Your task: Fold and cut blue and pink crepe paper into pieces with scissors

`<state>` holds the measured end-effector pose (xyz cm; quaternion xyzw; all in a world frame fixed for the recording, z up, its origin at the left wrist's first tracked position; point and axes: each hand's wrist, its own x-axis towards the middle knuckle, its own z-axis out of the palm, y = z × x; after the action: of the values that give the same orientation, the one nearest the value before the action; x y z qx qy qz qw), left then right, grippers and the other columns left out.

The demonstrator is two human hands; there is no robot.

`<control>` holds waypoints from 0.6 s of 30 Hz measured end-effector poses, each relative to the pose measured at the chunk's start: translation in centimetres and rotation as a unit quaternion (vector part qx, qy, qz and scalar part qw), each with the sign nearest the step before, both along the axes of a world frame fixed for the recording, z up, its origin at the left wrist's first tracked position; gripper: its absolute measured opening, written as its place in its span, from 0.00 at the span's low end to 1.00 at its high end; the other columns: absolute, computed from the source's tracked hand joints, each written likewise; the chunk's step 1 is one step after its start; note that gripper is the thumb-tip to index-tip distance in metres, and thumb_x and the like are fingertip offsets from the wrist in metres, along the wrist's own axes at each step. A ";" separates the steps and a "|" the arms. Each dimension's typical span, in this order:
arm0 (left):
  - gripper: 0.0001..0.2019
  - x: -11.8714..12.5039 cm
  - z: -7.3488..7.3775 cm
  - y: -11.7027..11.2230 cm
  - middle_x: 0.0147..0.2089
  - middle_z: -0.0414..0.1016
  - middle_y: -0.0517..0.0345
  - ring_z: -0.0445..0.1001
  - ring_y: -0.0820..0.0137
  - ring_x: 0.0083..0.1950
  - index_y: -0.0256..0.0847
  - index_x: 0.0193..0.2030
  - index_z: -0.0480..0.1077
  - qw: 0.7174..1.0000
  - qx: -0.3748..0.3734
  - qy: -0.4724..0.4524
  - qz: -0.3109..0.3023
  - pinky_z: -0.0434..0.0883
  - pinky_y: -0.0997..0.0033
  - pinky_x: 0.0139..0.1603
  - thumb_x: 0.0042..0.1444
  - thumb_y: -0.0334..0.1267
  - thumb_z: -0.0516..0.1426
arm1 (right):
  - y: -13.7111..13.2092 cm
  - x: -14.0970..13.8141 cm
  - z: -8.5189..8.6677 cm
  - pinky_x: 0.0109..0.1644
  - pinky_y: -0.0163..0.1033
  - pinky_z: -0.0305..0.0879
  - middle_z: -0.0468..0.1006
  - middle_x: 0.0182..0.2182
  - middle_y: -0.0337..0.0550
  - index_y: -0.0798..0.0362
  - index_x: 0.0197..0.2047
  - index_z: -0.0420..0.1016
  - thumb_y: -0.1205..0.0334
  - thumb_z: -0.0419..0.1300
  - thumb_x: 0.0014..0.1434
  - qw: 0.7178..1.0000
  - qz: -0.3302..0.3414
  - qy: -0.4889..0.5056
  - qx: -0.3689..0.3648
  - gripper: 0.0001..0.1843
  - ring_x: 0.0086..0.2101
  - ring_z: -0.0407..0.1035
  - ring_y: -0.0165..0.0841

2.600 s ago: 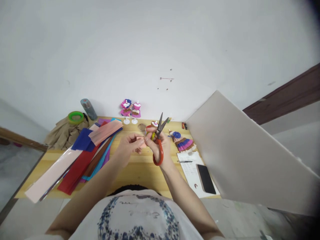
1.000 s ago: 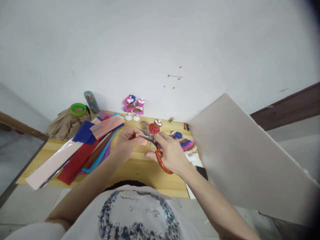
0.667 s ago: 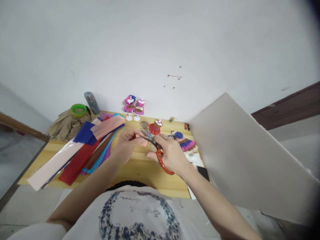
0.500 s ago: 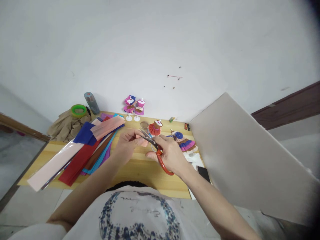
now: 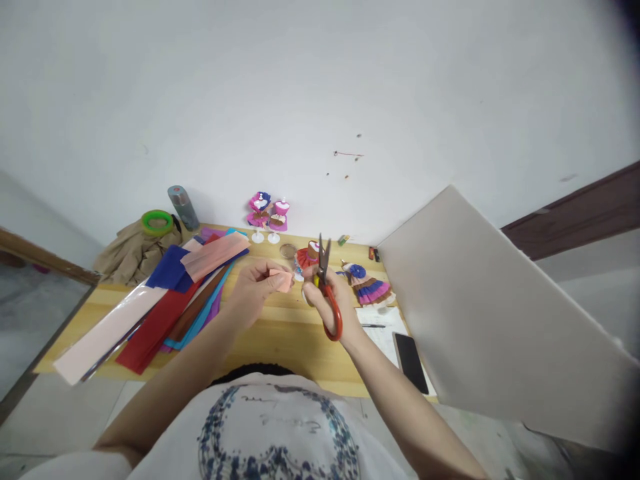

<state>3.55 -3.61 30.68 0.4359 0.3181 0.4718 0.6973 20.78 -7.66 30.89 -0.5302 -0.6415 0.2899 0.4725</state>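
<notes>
My left hand point(image 5: 256, 288) pinches a small folded piece of pink crepe paper point(image 5: 283, 280) above the wooden table point(image 5: 280, 340). Just to its right, my right hand point(image 5: 330, 297) grips red-handled scissors point(image 5: 327, 297); the blades point straight up and are nearly closed, clear of the paper. The two hands sit close together, a few centimetres apart, over the middle of the table.
Long crepe paper sheets point(image 5: 165, 300) in several colours lie at the left. Paper-dress dolls point(image 5: 267, 217) stand by the wall; another doll point(image 5: 370, 287) lies right of my hands. A phone point(image 5: 411, 353), a paper sheet with a pen point(image 5: 383, 330), a green tape roll point(image 5: 157, 222), a can point(image 5: 183, 207) and a white board point(image 5: 500, 320) surround them.
My right hand has pulled the scissors away from the pink paper and turned them from pointing left at the paper to blades upright. My left hand keeps hold of the paper.
</notes>
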 end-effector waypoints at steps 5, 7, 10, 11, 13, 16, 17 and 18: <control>0.10 0.1 0.5 0.0 0.26 0.74 0.59 0.72 0.70 0.31 0.38 0.28 0.73 0.997 0.015 0.076 -0.020 0.70 0.69 0.38 0.49 0.42 0.66 | 0.4 -1.4 0.2 0.36 0.40 0.68 0.77 0.33 0.40 0.50 0.40 0.70 0.55 0.67 0.55 0.993 -0.028 0.117 0.018 0.13 0.29 0.69 0.33; 0.10 0.1 0.8 0.0 0.25 0.74 0.60 0.72 0.71 0.29 0.38 0.27 0.72 0.994 0.040 0.101 -0.029 0.70 0.69 0.36 0.48 0.41 0.66 | 0.6 -1.6 0.5 0.35 0.40 0.69 0.77 0.33 0.40 0.49 0.40 0.71 0.55 0.68 0.53 0.990 -0.017 0.143 0.001 0.15 0.29 0.69 0.33; 0.10 0.1 1.0 0.2 0.22 0.73 0.61 0.71 0.73 0.26 0.38 0.26 0.71 0.991 0.055 0.112 -0.045 0.68 0.72 0.31 0.45 0.39 0.67 | 0.8 -1.8 0.8 0.32 0.38 0.68 0.75 0.28 0.37 0.50 0.38 0.71 0.55 0.69 0.51 0.989 0.013 0.144 -0.029 0.15 0.26 0.67 0.31; 0.10 0.0 1.0 0.2 0.22 0.73 0.61 0.71 0.73 0.25 0.38 0.26 0.71 0.991 0.051 0.114 -0.052 0.68 0.72 0.31 0.45 0.39 0.67 | 0.8 -1.8 0.9 0.30 0.37 0.66 0.73 0.26 0.35 0.50 0.38 0.71 0.56 0.69 0.51 0.989 0.022 0.144 -0.033 0.14 0.25 0.66 0.30; 0.10 -0.1 0.9 0.3 0.22 0.73 0.61 0.72 0.72 0.26 0.38 0.28 0.72 0.991 0.031 0.114 -0.070 0.69 0.71 0.32 0.44 0.38 0.68 | 0.8 -1.9 0.8 0.29 0.36 0.64 0.72 0.24 0.34 0.50 0.37 0.71 0.58 0.69 0.51 0.987 0.026 0.156 -0.034 0.13 0.23 0.64 0.29; 0.15 -0.2 0.5 0.1 0.25 0.76 0.60 0.76 0.69 0.29 0.38 0.37 0.75 0.994 -0.020 0.076 -0.077 0.72 0.68 0.35 0.44 0.42 0.69 | 0.9 -2.3 0.4 0.29 0.36 0.63 0.70 0.24 0.33 0.50 0.37 0.72 0.59 0.68 0.51 0.978 -0.001 0.205 -0.038 0.12 0.23 0.64 0.29; 0.18 -0.2 0.2 0.0 0.28 0.77 0.59 0.77 0.69 0.29 0.38 0.39 0.75 0.995 -0.037 0.056 -0.075 0.73 0.68 0.34 0.43 0.44 0.70 | 1.0 -2.5 0.2 0.29 0.36 0.64 0.70 0.24 0.33 0.50 0.38 0.72 0.59 0.68 0.51 0.973 -0.018 0.227 -0.038 0.12 0.23 0.65 0.29; 0.20 -0.2 -0.1 -0.1 0.30 0.78 0.57 0.77 0.68 0.29 0.38 0.41 0.76 0.995 -0.051 0.039 -0.073 0.73 0.68 0.34 0.43 0.45 0.70 | 1.1 -2.7 0.0 0.29 0.36 0.64 0.70 0.25 0.33 0.50 0.39 0.72 0.59 0.68 0.51 0.967 -0.038 0.249 -0.036 0.13 0.23 0.65 0.29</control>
<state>3.35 -3.71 30.63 0.4399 0.3357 0.3857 0.7382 18.09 -6.53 30.92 -0.4819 -0.4719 0.4181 0.6085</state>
